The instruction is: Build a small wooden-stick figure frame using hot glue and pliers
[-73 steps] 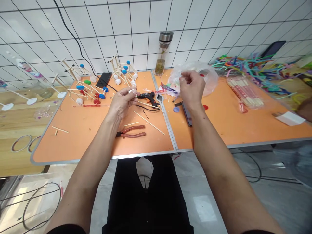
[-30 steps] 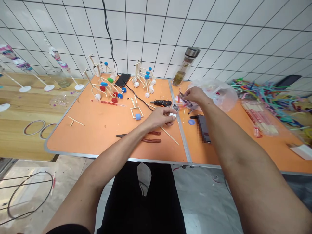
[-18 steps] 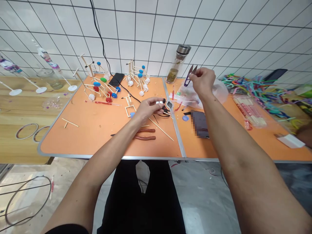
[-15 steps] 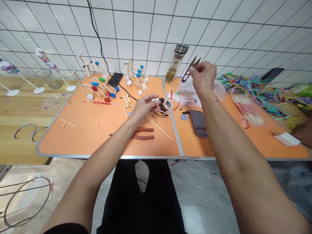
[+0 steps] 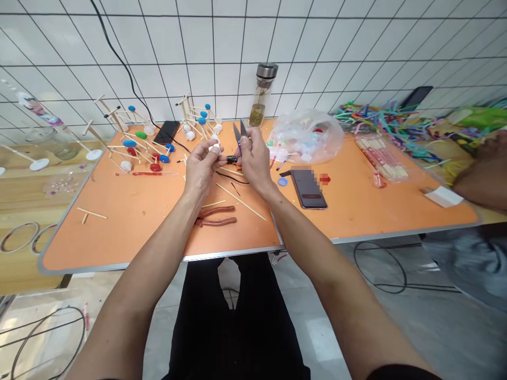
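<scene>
A small white cap (image 5: 215,149) sits pinched between the thumb and fingertips of the left hand (image 5: 200,170), raised above the middle of the orange table (image 5: 130,211). Just beside it, the right hand (image 5: 255,161) grips purple snips (image 5: 238,133), fingers curled around the handle, blades pointing up and parted. Below the hands lie red pliers (image 5: 216,216) and loose wooden sticks (image 5: 241,201) toward the near edge. A phone (image 5: 309,188) lies to the right; a plastic bag (image 5: 304,136) sits nearer the far edge.

Orange tabletop (image 5: 138,211): red pliers (image 5: 214,216) centre; phone (image 5: 309,188) right of centre; plastic bag (image 5: 307,135) and glass bottle (image 5: 260,97) upper centre; stick models (image 5: 138,142) upper left.
</scene>
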A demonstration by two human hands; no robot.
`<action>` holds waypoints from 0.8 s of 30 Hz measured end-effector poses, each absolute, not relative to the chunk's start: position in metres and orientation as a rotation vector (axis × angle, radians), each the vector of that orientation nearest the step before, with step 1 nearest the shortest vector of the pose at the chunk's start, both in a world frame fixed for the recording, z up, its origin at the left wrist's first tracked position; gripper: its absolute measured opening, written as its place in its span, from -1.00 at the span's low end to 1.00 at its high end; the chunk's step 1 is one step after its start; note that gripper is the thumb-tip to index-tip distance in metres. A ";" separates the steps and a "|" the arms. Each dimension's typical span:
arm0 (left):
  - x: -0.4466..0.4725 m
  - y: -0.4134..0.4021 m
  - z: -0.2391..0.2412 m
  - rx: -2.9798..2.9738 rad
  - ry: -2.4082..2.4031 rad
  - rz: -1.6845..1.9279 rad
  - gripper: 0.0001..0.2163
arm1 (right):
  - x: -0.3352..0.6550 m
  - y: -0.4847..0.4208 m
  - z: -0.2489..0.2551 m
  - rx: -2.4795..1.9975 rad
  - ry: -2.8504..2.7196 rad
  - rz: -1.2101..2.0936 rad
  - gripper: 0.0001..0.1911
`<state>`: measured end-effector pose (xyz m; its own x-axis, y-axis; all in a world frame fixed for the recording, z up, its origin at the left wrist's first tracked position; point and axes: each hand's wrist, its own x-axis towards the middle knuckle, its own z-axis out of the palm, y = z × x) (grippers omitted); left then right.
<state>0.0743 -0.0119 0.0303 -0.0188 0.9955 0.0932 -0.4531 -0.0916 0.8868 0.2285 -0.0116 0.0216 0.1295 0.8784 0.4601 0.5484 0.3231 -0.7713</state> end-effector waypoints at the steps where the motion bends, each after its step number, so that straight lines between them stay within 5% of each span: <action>1: 0.075 -0.012 0.030 0.925 0.794 1.462 -0.77 | 0.229 -0.010 0.016 -1.357 -1.565 0.382 -0.44; 13: 0.071 -0.009 0.027 0.953 0.795 1.455 -0.77 | 0.224 -0.013 0.002 -1.305 -1.701 0.292 -0.69; 24: 0.072 -0.006 0.028 0.923 0.798 1.475 -0.72 | 0.225 -0.009 -0.006 -1.339 -1.760 0.211 -0.60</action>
<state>0.0715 -0.0064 0.0279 -0.0264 0.9942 0.1039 -0.4570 -0.1045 0.8833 0.2245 -0.0091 -0.0065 -0.0221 0.8422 0.5387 0.6910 0.4023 -0.6006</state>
